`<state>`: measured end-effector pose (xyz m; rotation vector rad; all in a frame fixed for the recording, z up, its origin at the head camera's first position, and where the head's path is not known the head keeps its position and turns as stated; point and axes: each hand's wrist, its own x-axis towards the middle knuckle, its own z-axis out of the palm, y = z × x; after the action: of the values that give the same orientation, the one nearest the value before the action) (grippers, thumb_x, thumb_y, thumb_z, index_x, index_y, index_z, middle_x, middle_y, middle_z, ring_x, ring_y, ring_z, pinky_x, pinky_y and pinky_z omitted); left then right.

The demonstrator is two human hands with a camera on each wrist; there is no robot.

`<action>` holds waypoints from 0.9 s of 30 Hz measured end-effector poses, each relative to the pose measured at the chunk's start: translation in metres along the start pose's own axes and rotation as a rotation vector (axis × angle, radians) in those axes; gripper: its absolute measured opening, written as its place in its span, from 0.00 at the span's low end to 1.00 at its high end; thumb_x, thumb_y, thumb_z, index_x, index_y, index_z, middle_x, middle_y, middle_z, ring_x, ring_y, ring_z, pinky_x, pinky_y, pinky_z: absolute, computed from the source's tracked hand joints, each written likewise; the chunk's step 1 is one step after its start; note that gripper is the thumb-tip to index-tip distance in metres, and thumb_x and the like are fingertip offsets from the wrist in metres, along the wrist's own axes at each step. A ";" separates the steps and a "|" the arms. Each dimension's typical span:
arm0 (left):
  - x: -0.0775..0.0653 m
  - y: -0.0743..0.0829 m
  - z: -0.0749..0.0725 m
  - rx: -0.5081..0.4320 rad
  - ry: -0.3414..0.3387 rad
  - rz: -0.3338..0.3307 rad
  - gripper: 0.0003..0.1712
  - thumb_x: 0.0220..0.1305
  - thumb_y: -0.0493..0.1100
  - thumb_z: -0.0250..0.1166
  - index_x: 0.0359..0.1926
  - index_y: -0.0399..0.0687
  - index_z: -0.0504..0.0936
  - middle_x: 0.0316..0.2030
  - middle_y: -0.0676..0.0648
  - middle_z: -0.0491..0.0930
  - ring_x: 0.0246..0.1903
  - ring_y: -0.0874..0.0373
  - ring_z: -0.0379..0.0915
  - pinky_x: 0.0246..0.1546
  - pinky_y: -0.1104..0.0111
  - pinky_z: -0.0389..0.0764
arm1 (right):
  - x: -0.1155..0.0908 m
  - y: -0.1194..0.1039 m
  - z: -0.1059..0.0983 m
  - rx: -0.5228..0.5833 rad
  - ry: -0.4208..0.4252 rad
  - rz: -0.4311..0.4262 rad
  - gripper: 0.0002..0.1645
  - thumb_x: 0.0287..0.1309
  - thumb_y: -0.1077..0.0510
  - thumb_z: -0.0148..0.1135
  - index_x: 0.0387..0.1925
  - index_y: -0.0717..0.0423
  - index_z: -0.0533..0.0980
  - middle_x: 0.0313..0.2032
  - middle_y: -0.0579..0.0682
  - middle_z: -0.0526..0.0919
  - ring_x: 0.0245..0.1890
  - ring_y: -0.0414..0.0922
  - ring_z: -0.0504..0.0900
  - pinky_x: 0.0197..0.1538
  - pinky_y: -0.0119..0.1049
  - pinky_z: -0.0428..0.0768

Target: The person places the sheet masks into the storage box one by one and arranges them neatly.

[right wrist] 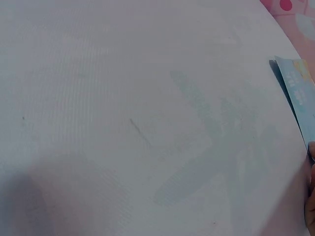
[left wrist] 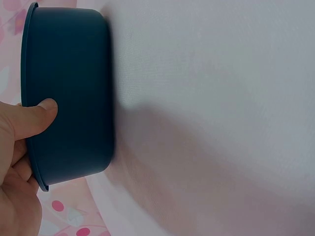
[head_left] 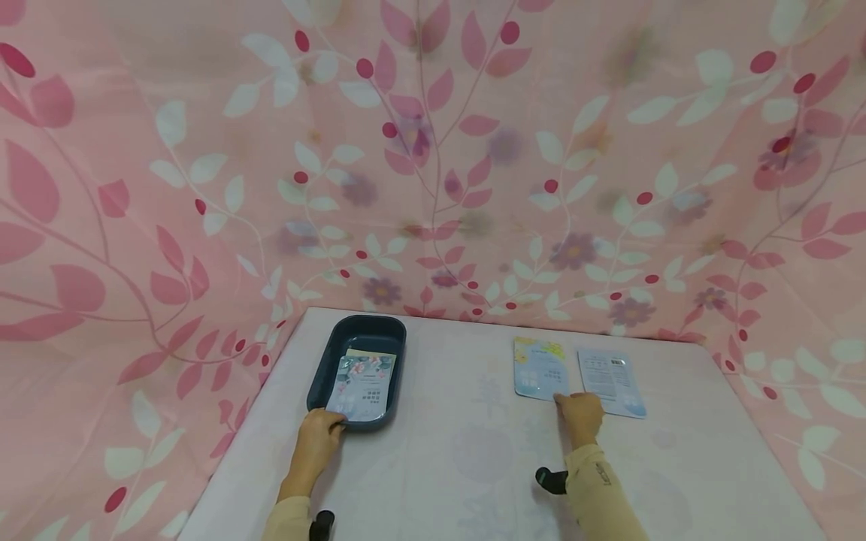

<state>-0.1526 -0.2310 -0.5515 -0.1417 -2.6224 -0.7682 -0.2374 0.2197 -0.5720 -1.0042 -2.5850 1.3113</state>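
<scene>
At the left of the table, my left hand (head_left: pixel 319 439) grips the near rim of a dark blue plastic basin (head_left: pixel 401 338). In the left wrist view, the thumb (left wrist: pixel 40 118) presses the outer wall and the other fingers curl over the rim. Inside the basin lies a flowered sheet mask packet (head_left: pixel 361 387), with the yellowish edge of another beneath it. Over on the right, my right hand (head_left: pixel 582 415) pinches the near corner of a blue sheet mask packet (head_left: pixel 540 368) with yellow flowers. Its edge shows slightly raised over a shadow in the right wrist view.
Beside the right hand lies another packet (head_left: pixel 612 379), printed side with text and a barcode up. A white cloth (head_left: pixel 467 481) covers the table. Pink floral curtains (head_left: pixel 433 150) hang behind it and at both sides. Black straps show at both wrists.
</scene>
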 end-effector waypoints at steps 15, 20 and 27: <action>-0.003 0.000 0.002 0.007 0.022 0.001 0.09 0.41 0.23 0.69 0.23 0.39 0.84 0.24 0.45 0.80 0.30 0.49 0.74 0.35 0.53 0.76 | -0.001 0.003 -0.004 -0.073 -0.102 -0.133 0.19 0.56 0.62 0.58 0.44 0.75 0.75 0.43 0.70 0.78 0.44 0.63 0.76 0.46 0.53 0.73; -0.003 0.001 0.000 0.008 0.017 0.003 0.09 0.42 0.24 0.69 0.23 0.40 0.84 0.24 0.46 0.80 0.30 0.49 0.74 0.36 0.53 0.75 | 0.005 0.010 -0.007 0.058 -0.215 -0.108 0.20 0.55 0.63 0.58 0.45 0.77 0.74 0.30 0.63 0.82 0.29 0.48 0.82 0.35 0.37 0.79; 0.000 0.003 -0.003 -0.002 -0.002 0.001 0.09 0.42 0.23 0.68 0.23 0.39 0.84 0.25 0.44 0.80 0.31 0.47 0.74 0.36 0.51 0.75 | 0.002 0.013 -0.015 0.206 -0.366 -0.084 0.23 0.56 0.67 0.58 0.51 0.81 0.69 0.23 0.51 0.81 0.21 0.38 0.79 0.26 0.27 0.77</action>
<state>-0.1505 -0.2301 -0.5477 -0.1445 -2.6238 -0.7702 -0.2278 0.2367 -0.5725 -0.6666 -2.6230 1.8407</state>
